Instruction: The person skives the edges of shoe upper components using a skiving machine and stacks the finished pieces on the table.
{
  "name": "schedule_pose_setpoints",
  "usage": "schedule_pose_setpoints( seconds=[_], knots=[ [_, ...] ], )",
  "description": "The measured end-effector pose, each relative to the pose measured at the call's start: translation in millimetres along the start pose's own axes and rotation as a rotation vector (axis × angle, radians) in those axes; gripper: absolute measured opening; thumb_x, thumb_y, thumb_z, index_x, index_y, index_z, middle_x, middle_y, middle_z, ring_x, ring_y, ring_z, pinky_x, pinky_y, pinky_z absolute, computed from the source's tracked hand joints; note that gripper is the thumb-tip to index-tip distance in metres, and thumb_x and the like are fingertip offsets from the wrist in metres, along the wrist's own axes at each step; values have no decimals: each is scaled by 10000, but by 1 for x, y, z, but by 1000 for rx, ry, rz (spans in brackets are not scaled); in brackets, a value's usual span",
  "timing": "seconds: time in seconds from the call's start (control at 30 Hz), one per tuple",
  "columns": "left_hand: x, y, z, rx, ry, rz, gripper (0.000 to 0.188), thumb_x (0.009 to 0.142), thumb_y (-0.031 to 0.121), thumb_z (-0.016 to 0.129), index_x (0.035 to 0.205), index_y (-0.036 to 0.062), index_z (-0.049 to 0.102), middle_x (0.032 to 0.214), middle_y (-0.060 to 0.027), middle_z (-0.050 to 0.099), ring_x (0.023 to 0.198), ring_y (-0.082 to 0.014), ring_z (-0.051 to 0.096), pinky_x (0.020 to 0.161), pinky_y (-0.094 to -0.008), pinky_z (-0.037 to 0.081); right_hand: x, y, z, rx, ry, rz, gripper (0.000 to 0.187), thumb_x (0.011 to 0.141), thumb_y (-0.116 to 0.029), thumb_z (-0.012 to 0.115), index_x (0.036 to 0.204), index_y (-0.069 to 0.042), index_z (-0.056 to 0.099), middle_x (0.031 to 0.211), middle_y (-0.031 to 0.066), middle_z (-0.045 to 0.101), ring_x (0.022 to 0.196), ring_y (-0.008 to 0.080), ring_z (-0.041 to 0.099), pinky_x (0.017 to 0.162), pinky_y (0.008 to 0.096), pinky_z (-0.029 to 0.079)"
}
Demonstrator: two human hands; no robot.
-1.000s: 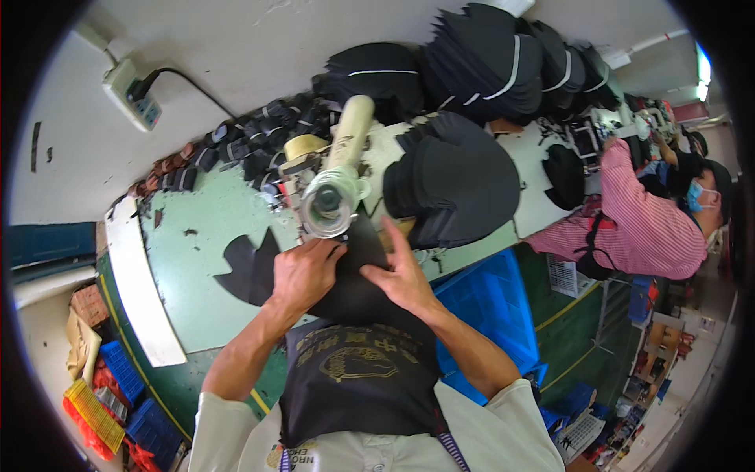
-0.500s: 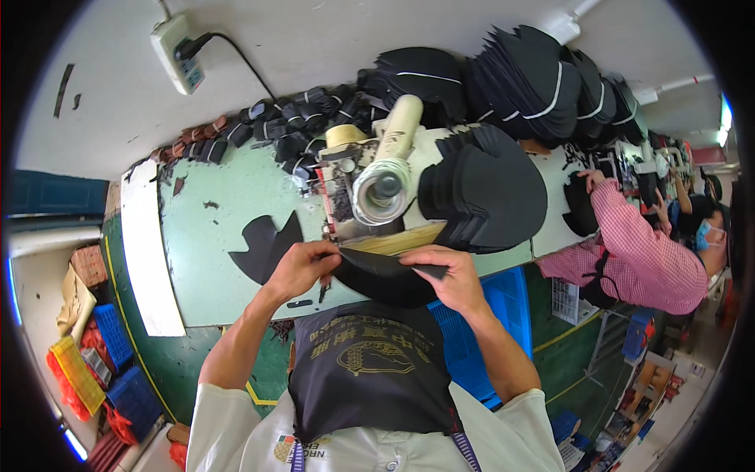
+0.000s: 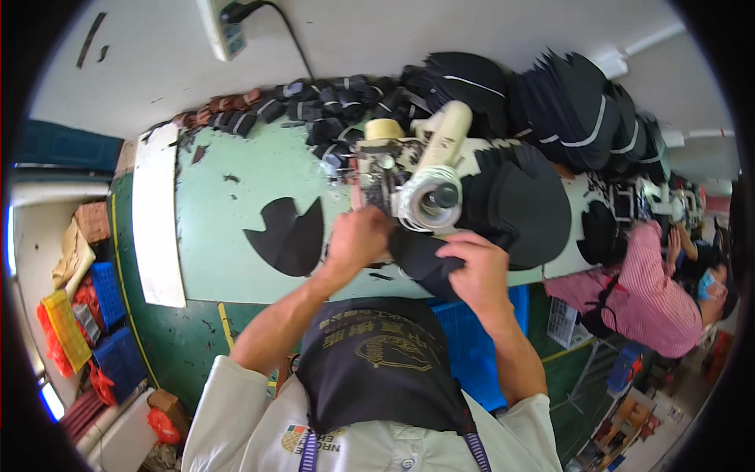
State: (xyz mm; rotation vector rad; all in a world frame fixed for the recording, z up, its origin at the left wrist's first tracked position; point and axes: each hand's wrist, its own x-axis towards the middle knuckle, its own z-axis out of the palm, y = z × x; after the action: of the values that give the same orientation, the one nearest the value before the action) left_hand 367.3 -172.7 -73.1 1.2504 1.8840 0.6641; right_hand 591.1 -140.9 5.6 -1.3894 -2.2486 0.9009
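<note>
A flexible black cut piece [image 3: 425,258], like shoe-upper material, lies against the front of a cream bench machine [image 3: 442,157]. My left hand [image 3: 358,240] is closed at the piece's left end, close to the machine's working area; its fingertips are partly hidden. On the other side my right hand [image 3: 480,271] grips the right end, thumb and fingers pressed together on a folded-up part. Left of my left hand, a single notched black piece [image 3: 287,236] lies flat on the green tabletop [image 3: 216,259]. A fanned stack of similar black pieces [image 3: 543,208] stands right of the machine.
Tied bundles of black pieces [image 3: 574,110] lean along the wall. Small dark rolled bundles [image 3: 326,102] line the table's back. A white strip [image 3: 157,220] covers the left end. A blue crate [image 3: 476,354] stands below. A co-worker in a red-checked top [image 3: 653,291] sits at right.
Both hands have carried the black piece away from my body, up to the machine. My left hand now sits against the machine's front. The view has shifted, and the co-worker's arm has moved.
</note>
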Motion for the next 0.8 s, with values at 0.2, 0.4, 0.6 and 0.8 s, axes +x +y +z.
schedule_pose_setpoints(
  seconds=[0.2,0.4,0.6,0.8],
  knots=[
    [-23,-30,1,-406,90,-94,162,930,157,680,923,3,730,747,-152,733,649,-355,718,654,-426,574,-28,-32,-64,138,93,117,284,718,88,646,952,-3,779,1000,167,762,931,287,742,872,351,555],
    [12,-170,-62,504,278,112,530,805,107,781,1299,25,609,1318,-163,606,1215,-365,562,1010,-448,472,-59,-19,-109,-138,692,-190,375,786,110,547,1110,24,718,1078,195,737,1012,345,731,947,429,551],
    [10,-168,-97,670,16,9,279,743,65,819,916,51,601,1175,-148,641,1143,-355,592,914,-470,482,-52,-3,-25,-200,411,-206,417,726,85,601,1083,-74,749,1196,129,703,1222,397,611,1031,470,512],
    [-19,-38,-133,233,-549,136,201,809,93,782,940,26,645,824,-157,710,793,-346,705,742,-419,528,-53,-32,73,478,-84,-106,358,876,-46,697,1218,-144,734,1344,179,636,1283,363,576,1092,416,450]
  ],
)
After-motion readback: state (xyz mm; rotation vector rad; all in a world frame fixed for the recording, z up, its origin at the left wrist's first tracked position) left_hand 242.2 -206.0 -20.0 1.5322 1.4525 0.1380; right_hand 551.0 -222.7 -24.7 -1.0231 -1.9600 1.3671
